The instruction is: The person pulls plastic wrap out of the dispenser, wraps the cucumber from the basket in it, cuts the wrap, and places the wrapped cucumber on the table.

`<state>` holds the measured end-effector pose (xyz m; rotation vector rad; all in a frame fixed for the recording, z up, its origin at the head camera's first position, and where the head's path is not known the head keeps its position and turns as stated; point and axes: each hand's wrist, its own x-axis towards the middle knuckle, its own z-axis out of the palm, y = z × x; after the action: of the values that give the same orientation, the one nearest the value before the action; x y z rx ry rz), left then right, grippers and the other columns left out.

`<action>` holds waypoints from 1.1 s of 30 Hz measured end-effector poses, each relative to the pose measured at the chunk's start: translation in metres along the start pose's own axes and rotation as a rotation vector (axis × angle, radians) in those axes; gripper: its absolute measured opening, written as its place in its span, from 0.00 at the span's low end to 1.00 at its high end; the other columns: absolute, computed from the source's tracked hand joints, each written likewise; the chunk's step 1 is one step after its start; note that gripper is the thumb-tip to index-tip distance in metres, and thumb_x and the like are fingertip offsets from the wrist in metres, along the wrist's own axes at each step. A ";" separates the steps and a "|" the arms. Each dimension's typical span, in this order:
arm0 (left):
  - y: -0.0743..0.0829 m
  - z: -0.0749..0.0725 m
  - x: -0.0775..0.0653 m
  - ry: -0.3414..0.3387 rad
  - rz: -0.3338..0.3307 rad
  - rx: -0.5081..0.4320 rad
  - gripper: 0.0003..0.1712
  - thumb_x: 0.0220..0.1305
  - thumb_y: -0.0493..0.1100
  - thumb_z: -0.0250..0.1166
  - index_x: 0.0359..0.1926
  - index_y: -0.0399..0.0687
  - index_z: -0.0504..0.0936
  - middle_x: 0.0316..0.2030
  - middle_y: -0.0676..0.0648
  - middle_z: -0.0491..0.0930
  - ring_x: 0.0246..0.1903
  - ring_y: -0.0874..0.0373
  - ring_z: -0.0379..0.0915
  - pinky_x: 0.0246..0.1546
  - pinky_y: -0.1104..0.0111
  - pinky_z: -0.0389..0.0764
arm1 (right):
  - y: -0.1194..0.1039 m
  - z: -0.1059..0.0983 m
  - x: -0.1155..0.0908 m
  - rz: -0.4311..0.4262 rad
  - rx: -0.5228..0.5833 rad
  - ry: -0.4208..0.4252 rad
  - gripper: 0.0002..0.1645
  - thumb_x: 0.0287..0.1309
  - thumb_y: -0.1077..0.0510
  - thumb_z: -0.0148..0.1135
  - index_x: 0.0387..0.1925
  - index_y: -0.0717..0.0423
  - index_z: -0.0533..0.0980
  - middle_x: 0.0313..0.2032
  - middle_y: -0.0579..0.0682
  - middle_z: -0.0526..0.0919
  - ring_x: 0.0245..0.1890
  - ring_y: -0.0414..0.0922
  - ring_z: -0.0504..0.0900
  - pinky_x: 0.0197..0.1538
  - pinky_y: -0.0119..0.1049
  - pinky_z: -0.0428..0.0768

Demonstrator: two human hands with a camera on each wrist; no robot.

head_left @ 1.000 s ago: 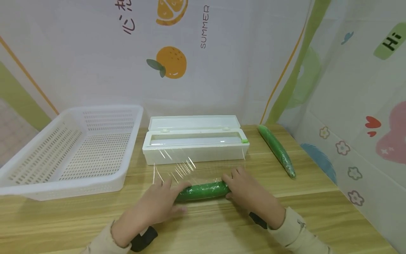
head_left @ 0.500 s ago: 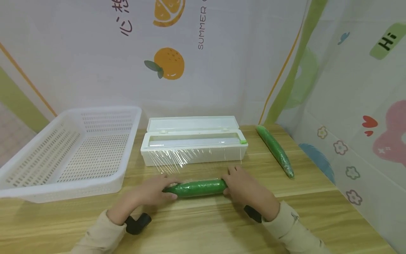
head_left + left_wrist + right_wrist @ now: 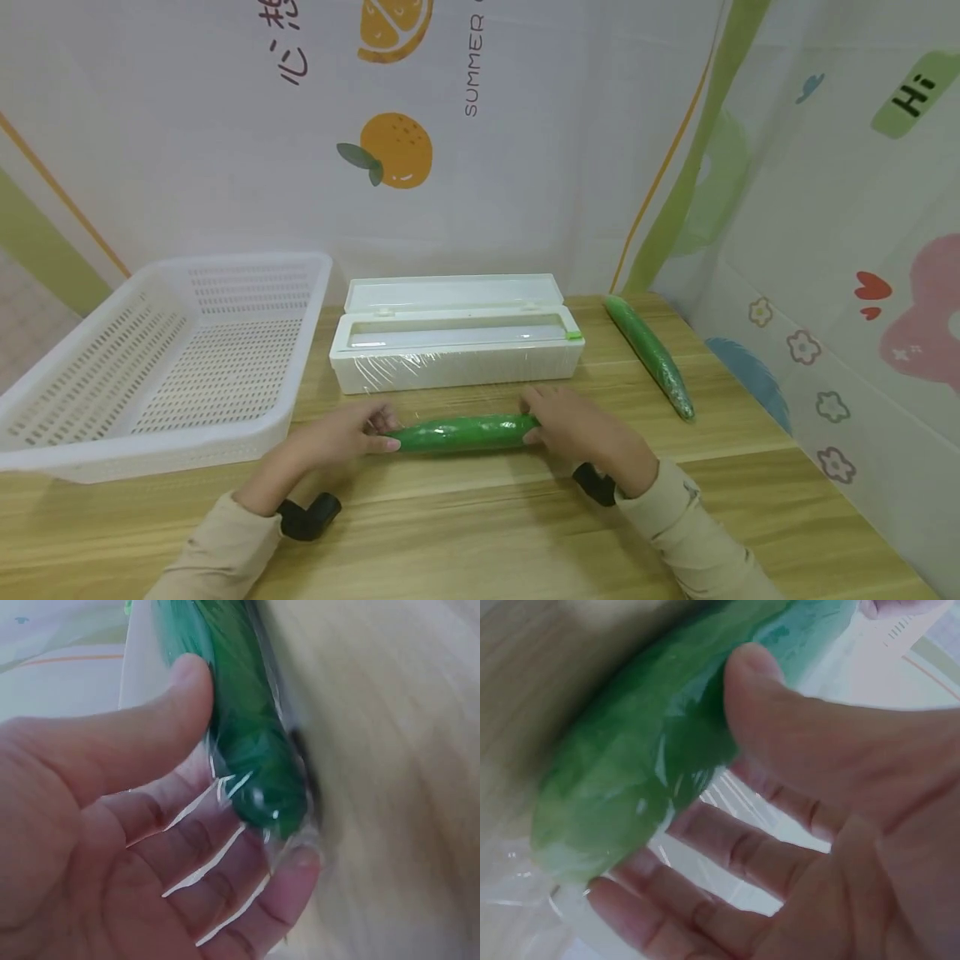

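Observation:
A green cucumber [image 3: 465, 434] wrapped in clear cling film lies crosswise in front of a white cling film box [image 3: 457, 367]. At its left end my left hand [image 3: 343, 435] holds it; in the left wrist view the thumb [image 3: 193, 690] lies along its side and the fingers curl by the tip, with film creased over them. My right hand [image 3: 577, 423] grips the other end, its thumb [image 3: 754, 675] on the cucumber and the fingers partly behind it. Film stretches from the box's front down to the cucumber.
The box's lid [image 3: 453, 292] stands raised at the back, with a green slider [image 3: 573, 335] at its right end. A white perforated basket [image 3: 300, 367] is on the left. Another film-wrapped cucumber [image 3: 649, 357] lies at the right of the wooden table [image 3: 480, 533].
The cucumber has rolled away from me, nearer the box, and the stretch of film between them is shorter. My left hand has slid left to the cucumber's end; the right stays on its end.

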<state>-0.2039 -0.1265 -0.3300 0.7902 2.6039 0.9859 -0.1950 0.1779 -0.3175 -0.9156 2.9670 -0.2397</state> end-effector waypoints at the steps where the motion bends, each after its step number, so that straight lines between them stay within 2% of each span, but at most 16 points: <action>1: 0.000 -0.001 0.000 0.008 -0.003 0.009 0.12 0.57 0.40 0.66 0.38 0.39 0.74 0.33 0.47 0.77 0.37 0.56 0.74 0.39 0.65 0.77 | 0.001 0.000 0.000 -0.013 -0.004 0.005 0.14 0.56 0.57 0.63 0.40 0.58 0.69 0.36 0.50 0.77 0.37 0.46 0.76 0.43 0.41 0.76; 5: -0.001 -0.003 -0.002 0.027 -0.006 0.071 0.09 0.55 0.39 0.67 0.36 0.40 0.77 0.33 0.49 0.79 0.35 0.56 0.76 0.37 0.65 0.78 | 0.003 -0.001 0.003 -0.018 -0.013 -0.007 0.11 0.59 0.57 0.60 0.39 0.57 0.70 0.35 0.49 0.77 0.35 0.44 0.76 0.41 0.39 0.77; 9: -0.002 -0.004 -0.002 0.058 0.013 0.150 0.10 0.52 0.38 0.68 0.36 0.39 0.81 0.34 0.47 0.78 0.34 0.56 0.75 0.35 0.65 0.78 | 0.003 -0.002 0.004 0.014 -0.008 -0.034 0.09 0.62 0.58 0.56 0.40 0.58 0.71 0.36 0.51 0.78 0.36 0.45 0.77 0.42 0.40 0.77; 13: -0.003 -0.005 -0.001 0.086 0.032 0.208 0.11 0.53 0.39 0.68 0.38 0.41 0.84 0.34 0.48 0.77 0.33 0.58 0.73 0.33 0.68 0.74 | 0.000 -0.001 0.005 0.072 -0.017 -0.043 0.11 0.64 0.57 0.53 0.44 0.60 0.71 0.38 0.53 0.72 0.38 0.48 0.70 0.42 0.42 0.73; 17: -0.005 -0.005 0.001 0.109 0.028 0.202 0.09 0.53 0.38 0.67 0.36 0.39 0.81 0.29 0.51 0.78 0.31 0.62 0.70 0.31 0.70 0.72 | -0.004 0.001 0.005 0.105 -0.059 -0.015 0.14 0.64 0.56 0.54 0.45 0.63 0.73 0.37 0.53 0.69 0.36 0.47 0.65 0.40 0.40 0.71; 21: -0.005 -0.004 0.001 0.120 0.011 0.184 0.07 0.55 0.37 0.66 0.32 0.43 0.75 0.26 0.53 0.76 0.29 0.63 0.69 0.30 0.70 0.72 | -0.006 0.001 0.006 0.086 -0.099 0.043 0.13 0.62 0.57 0.55 0.41 0.64 0.71 0.33 0.51 0.70 0.34 0.46 0.68 0.38 0.39 0.72; 25: -0.006 -0.004 0.000 0.102 0.010 0.210 0.05 0.57 0.38 0.65 0.31 0.45 0.76 0.28 0.53 0.77 0.30 0.63 0.71 0.31 0.70 0.73 | -0.008 0.002 0.007 0.096 -0.137 0.046 0.10 0.63 0.56 0.55 0.38 0.60 0.68 0.32 0.50 0.71 0.34 0.47 0.70 0.38 0.39 0.73; 29: -0.006 -0.005 -0.001 0.079 0.001 0.223 0.07 0.53 0.36 0.67 0.32 0.45 0.76 0.29 0.53 0.76 0.31 0.61 0.70 0.33 0.68 0.73 | -0.010 0.002 0.008 0.109 -0.184 0.031 0.10 0.62 0.57 0.56 0.40 0.61 0.71 0.34 0.52 0.74 0.37 0.48 0.73 0.40 0.40 0.76; 33: -0.007 -0.005 -0.002 0.067 -0.025 0.237 0.11 0.49 0.34 0.69 0.32 0.47 0.75 0.28 0.53 0.73 0.31 0.60 0.67 0.33 0.68 0.71 | -0.010 0.004 0.008 0.110 -0.153 0.043 0.14 0.58 0.59 0.61 0.44 0.62 0.73 0.40 0.54 0.75 0.41 0.48 0.74 0.44 0.41 0.77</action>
<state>-0.2074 -0.1343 -0.3314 0.7875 2.8175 0.7171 -0.1964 0.1649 -0.3198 -0.7659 3.0981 -0.0304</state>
